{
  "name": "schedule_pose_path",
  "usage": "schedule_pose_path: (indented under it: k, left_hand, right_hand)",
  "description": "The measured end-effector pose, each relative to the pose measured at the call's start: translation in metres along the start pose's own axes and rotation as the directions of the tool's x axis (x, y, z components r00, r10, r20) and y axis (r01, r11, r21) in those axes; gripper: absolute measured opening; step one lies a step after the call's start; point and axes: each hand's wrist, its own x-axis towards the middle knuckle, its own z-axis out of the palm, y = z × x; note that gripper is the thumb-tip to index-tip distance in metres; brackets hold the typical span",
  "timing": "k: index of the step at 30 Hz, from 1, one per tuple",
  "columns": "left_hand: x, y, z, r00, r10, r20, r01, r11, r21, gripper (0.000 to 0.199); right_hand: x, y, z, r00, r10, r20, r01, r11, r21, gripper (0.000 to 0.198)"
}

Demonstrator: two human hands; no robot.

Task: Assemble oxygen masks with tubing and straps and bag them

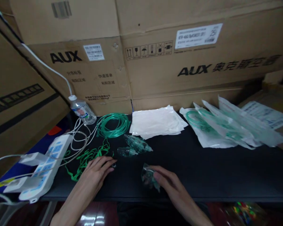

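Observation:
My right hand (166, 180) grips a clear greenish oxygen mask (147, 176) by its side, just above the front part of the black table. Over the left part of the table, my left hand (96, 171) has its fingers drawn together around a small dark, shiny piece (113, 165) too small to name. Next to that hand lies a tangle of green elastic straps (87, 158). Beyond both hands, several more clear masks (136, 143) rest in a small group. A coil of green tubing (113, 125) sits behind them.
White flat pouches (157, 121) lie at the back, and sealed bags with green tubing (209, 128) at the right. A white power strip (49, 166) with cords is at the left, near a plastic bottle (83, 111). Large cardboard boxes (155, 75) wall off the back.

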Motion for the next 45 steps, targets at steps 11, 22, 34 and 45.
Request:
schedule_pose_path:
  k: [11,22,34,45]
  left_hand:
    - [0.023,0.017,-0.015,0.999,0.007,0.036,-0.009,0.999,0.044,0.041]
    - [0.038,0.058,-0.052,0.961,-0.275,-0.005,0.255,0.897,-0.36,0.038]
    - [0.058,0.178,0.002,0.678,-0.596,0.43,0.507,-0.045,-0.861,0.041]
    - [0.046,0.188,0.017,0.734,-0.623,0.27,0.418,0.101,-0.903,0.019]
  right_hand:
    - [0.008,0.0,-0.013,0.994,0.071,0.079,-0.102,0.851,0.515,0.041]
    - [0.004,-0.012,-0.016,0.991,0.066,0.118,-0.111,0.894,0.433,0.042]
    - [0.009,-0.014,-0.042,0.97,0.111,0.218,-0.156,0.968,0.199,0.036]
    - [0.002,-0.008,-0.047,0.987,0.112,0.113,-0.125,0.986,0.112,0.021]
